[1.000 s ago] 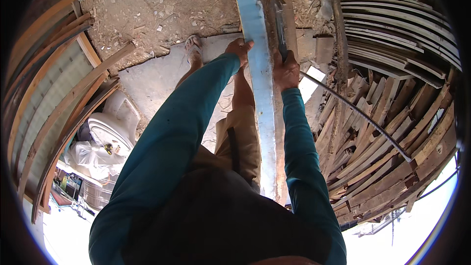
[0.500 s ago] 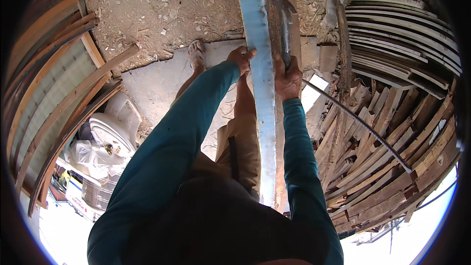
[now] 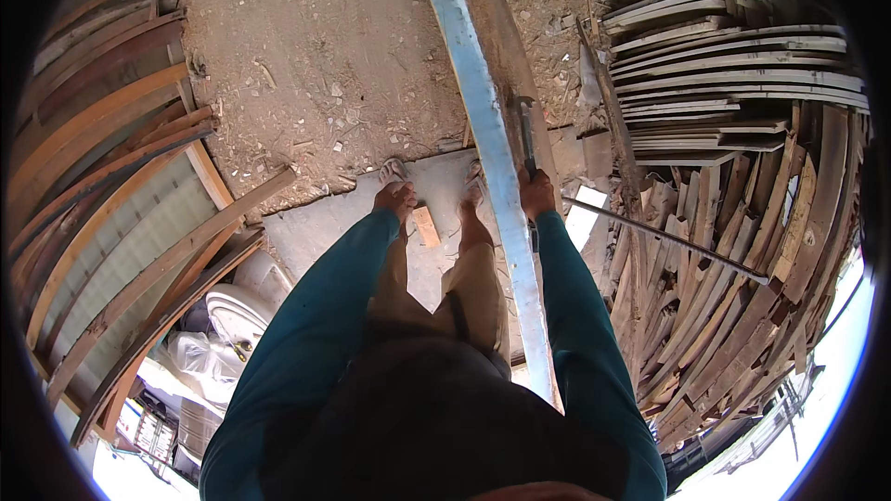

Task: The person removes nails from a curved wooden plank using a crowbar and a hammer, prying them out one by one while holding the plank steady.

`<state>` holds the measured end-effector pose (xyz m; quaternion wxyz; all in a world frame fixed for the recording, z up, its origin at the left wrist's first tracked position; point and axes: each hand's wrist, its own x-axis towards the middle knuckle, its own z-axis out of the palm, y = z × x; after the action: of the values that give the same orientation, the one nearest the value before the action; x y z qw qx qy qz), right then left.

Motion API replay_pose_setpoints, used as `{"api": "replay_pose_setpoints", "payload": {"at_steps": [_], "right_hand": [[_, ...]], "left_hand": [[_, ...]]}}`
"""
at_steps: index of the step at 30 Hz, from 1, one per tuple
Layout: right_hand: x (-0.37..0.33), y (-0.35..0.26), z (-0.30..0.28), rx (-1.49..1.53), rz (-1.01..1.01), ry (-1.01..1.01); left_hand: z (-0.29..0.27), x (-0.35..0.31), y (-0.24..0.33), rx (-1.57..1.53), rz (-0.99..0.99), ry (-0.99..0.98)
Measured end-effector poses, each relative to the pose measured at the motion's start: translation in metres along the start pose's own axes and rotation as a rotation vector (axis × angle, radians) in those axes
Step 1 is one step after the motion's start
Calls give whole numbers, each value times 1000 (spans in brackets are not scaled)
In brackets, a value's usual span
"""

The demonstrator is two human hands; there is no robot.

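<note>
A long board with a pale blue painted edge (image 3: 475, 83) and a brown wooden side (image 3: 501, 46) runs from my body toward the far ground. My right hand (image 3: 536, 193) is closed around a hammer (image 3: 527, 130) along the board's right side; its metal part points away from me. To the left of the board, apart from it, is my left hand (image 3: 397, 199), fingers curled. Whatever it may hold is hidden. A small wooden block (image 3: 426, 227) shows just beside that hand, between my legs.
Stacked grey boards (image 3: 733, 79) and a heap of split timber (image 3: 724, 297) fill the right. A thin dark rod (image 3: 673, 239) juts across the heap. At left lean wooden frames (image 3: 121, 223), with a white basin (image 3: 237, 315) below. Wood chips litter the dirt ground (image 3: 306, 65).
My left hand has let go of the blue edge and moved left, away from the board. The right hand keeps the hammer. My view has shifted, showing more ground and both feet.
</note>
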<state>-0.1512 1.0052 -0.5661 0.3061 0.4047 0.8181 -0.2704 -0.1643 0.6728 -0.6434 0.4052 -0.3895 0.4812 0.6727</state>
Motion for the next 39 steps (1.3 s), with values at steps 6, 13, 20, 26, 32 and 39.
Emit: {"api": "replay_pose_setpoints", "payload": {"at_steps": [6, 13, 20, 26, 32, 39], "right_hand": [[3, -29, 2, 45, 141, -37], [23, -14, 16, 83, 238, -70], [-6, -44, -35, 1, 124, -121], [35, -100, -76, 116, 205, -164], [153, -201, -79, 167, 32, -99], [250, -322, -128, 214, -281, 36]], "left_hand": [[-98, -24, 76, 195, -11, 222], [-78, -12, 151, 353, 64, 310], [31, 61, 237, 448, 77, 214], [127, 115, 299, 543, 55, 137], [131, 202, 305, 606, 90, 68], [200, 243, 369, 1147, 316, 275]]}}
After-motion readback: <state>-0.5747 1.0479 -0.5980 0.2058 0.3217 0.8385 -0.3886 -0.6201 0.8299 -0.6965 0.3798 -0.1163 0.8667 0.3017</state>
